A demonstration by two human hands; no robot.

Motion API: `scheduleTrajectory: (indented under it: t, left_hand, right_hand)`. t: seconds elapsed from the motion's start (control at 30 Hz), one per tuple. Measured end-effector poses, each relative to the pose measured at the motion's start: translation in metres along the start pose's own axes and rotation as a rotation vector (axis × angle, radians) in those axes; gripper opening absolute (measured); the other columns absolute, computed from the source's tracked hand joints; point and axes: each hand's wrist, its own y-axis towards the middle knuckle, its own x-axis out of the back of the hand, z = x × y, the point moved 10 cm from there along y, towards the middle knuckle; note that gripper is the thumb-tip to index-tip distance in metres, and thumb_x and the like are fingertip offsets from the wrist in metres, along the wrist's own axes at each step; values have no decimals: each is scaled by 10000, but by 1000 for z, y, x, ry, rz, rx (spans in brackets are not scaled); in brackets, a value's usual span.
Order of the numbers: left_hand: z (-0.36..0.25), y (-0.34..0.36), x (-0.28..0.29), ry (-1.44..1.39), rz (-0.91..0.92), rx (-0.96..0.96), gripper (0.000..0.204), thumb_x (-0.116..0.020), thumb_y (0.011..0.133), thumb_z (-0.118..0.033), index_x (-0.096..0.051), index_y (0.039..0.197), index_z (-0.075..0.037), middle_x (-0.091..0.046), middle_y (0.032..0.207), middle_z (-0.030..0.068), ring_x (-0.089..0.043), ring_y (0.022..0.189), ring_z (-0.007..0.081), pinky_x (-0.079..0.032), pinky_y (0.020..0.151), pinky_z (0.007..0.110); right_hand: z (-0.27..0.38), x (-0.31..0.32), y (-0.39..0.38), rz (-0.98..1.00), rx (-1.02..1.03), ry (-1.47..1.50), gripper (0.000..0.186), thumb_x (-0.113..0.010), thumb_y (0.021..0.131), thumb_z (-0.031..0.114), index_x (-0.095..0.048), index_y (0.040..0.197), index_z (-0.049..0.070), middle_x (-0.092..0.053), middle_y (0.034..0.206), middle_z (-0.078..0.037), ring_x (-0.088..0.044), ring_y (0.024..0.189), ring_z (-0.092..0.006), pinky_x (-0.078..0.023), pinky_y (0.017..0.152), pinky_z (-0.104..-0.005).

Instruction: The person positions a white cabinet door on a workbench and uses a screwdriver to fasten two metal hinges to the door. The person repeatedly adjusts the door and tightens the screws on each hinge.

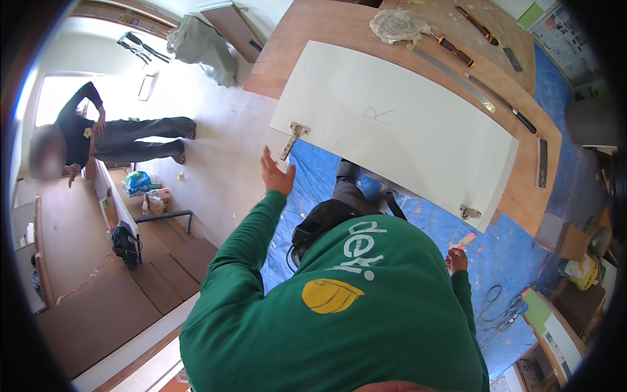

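Observation:
A white board [411, 150] with pencil marking lies on a wooden worktop [274, 65]. Metal hinges are fitted at its near corners, one at the left [292, 135] and one at the right [470, 212]. My left hand [277, 173] is open, fingers spread, just beside the left hinge. Low at the right, my right hand [457, 260] has curled fingers; a small pale-and-pink item [465, 241] shows just above them, and I cannot make out whether it is held.
On the worktop are crumpled plastic [395, 25], knife-like tools [503, 104] and metal strips [441, 65]. Blue sheeting [496, 281] with cables covers the floor around me. Another person [72, 144] stands at the left near a railing [166, 215], bags and a grey-covered item [202, 49].

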Motion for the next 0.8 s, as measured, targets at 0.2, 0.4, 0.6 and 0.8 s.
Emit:
scheduleTrajectory:
  t: [0.2,0.4,0.6,0.8]
  left_hand:
    - [-33,36,-2,379,364,-399,606,-641,978,-318,-466,1506,-79,-704,1075,150,-659,978,354,-483,910,462]
    - [-53,61,2,366,431,-472,507,-625,993,-275,-525,1443,-65,-726,1039,212,-685,966,395,-522,876,494]
    - [-82,81,1,437,771,-321,502,-672,888,-184,-600,1379,-105,-727,1103,240,-690,1031,419,-546,922,479]
    - [-113,95,-7,470,807,-377,426,-633,801,-114,-685,1220,-58,-733,1034,239,-697,984,412,-554,899,448]
  right_hand:
    - [49,-12,-29,-7,-15,354,471,-486,1047,535,-631,1011,88,-672,814,-68,-664,732,-230,-522,654,-402]
    - [115,-30,-80,-10,80,745,732,-290,1024,734,-619,940,85,-671,804,-82,-667,811,-273,-521,743,-429]
    - [138,-39,-93,5,119,715,720,-322,1019,734,-618,946,82,-666,795,-71,-669,813,-261,-514,745,-414]
    - [144,-39,-86,-28,155,611,614,-423,1030,667,-616,947,90,-657,785,-46,-665,803,-224,-509,736,-391]
